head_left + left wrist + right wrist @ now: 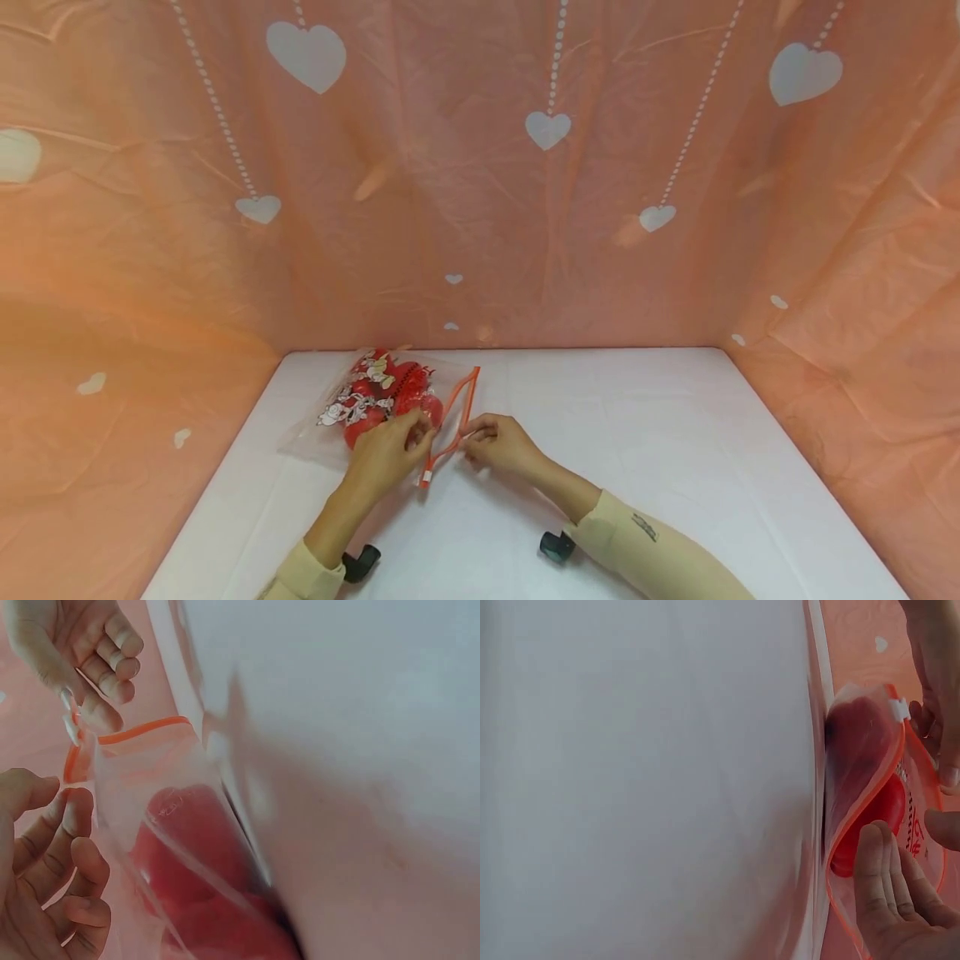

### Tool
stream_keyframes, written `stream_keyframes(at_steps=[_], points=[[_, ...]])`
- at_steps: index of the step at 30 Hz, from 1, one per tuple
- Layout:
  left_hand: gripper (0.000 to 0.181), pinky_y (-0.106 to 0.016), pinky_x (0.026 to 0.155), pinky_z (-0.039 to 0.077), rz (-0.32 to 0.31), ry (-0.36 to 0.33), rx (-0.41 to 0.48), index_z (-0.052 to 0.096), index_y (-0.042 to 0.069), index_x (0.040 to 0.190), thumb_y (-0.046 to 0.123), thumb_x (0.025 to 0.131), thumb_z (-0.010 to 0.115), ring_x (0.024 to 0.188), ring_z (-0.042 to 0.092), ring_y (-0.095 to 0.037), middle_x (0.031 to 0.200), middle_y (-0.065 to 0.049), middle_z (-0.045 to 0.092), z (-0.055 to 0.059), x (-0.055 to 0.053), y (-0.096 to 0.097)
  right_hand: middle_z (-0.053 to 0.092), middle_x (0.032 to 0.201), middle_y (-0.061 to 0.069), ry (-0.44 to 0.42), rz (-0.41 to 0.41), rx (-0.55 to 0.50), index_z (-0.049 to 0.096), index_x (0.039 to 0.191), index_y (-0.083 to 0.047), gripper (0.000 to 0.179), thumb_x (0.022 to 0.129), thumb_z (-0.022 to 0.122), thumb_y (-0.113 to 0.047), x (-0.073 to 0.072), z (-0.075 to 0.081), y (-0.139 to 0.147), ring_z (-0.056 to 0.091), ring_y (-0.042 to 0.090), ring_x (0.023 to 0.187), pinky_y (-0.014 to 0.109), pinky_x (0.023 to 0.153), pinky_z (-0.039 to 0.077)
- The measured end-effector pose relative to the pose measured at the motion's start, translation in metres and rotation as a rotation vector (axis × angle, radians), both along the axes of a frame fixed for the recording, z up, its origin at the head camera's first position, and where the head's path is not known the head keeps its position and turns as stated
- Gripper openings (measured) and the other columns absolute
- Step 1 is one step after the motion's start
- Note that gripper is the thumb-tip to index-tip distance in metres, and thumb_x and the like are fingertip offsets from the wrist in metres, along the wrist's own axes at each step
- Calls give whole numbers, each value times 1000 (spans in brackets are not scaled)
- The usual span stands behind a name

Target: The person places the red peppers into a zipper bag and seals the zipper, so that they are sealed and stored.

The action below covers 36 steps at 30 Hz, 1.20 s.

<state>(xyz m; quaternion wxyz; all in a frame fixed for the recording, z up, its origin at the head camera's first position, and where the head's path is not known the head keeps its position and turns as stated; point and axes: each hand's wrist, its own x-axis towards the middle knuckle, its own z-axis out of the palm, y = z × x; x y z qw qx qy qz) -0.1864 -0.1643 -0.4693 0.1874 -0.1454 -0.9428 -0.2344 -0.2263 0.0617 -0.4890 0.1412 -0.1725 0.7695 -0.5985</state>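
Observation:
A clear zip bag [315, 442] with cartoon prints and an orange zip edge lies at the table's back left. Its mouth gapes toward the right, and a white slider [899, 710] sits at one end of the zip. Smooth, rounded red things [191, 855] fill the bag. My left hand [384, 454] pinches the near side of the mouth between thumb and finger. Across the opening, my right hand [501, 442] touches the other orange strip. The right wrist view shows the right hand's fingers [877, 870] fairly straight, with the thumb apart from them.
A white cloth covers the table [637, 433]. Behind it and at both sides hangs an orange sheet [480, 208] printed with white hearts. Dark wrist-worn devices [557, 547] show under both forearms.

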Motion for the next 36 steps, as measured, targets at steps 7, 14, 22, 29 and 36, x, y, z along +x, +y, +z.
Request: stream_keyframes(at_steps=[7, 14, 22, 29, 36], points=[[12, -26, 52, 41, 1, -33, -36, 70, 24, 92, 25, 95, 81, 58, 49, -3, 73, 17, 64, 0, 11, -6, 77, 92, 16, -35, 25, -11, 71, 116, 8, 23, 97, 74, -5, 11, 0, 2, 76, 26, 76, 27, 65, 56], [14, -24, 52, 41, -17, -38, -38, 68, 27, 88, 21, 94, 81, 58, 47, 3, 70, 21, 61, 3, 26, -13, 77, 87, 7, -46, 32, -9, 74, 111, 4, 18, 97, 76, -8, 19, -1, 0, 75, 18, 73, 24, 62, 53], [15, -25, 53, 41, 13, -117, -34, 68, 30, 89, 25, 94, 81, 59, 46, 3, 72, 24, 61, 1, 37, -23, 79, 91, 17, -42, 68, -26, 76, 111, 6, 20, 96, 78, -9, 26, -3, -2, 77, 27, 75, 27, 61, 56], [22, -26, 54, 41, 4, -154, -48, 63, 34, 85, 25, 91, 83, 59, 45, 4, 70, 27, 57, 1, 48, -30, 78, 90, 22, -50, 96, -39, 77, 110, 7, 19, 96, 78, -7, 32, -2, -7, 74, 21, 74, 30, 61, 59], [22, -24, 54, 41, -10, -167, -45, 64, 33, 86, 27, 90, 84, 61, 48, 7, 72, 28, 57, -4, 54, -36, 78, 88, 23, -38, 112, -37, 79, 107, 5, 18, 96, 79, -10, 35, -6, -14, 76, 26, 74, 35, 63, 62]])
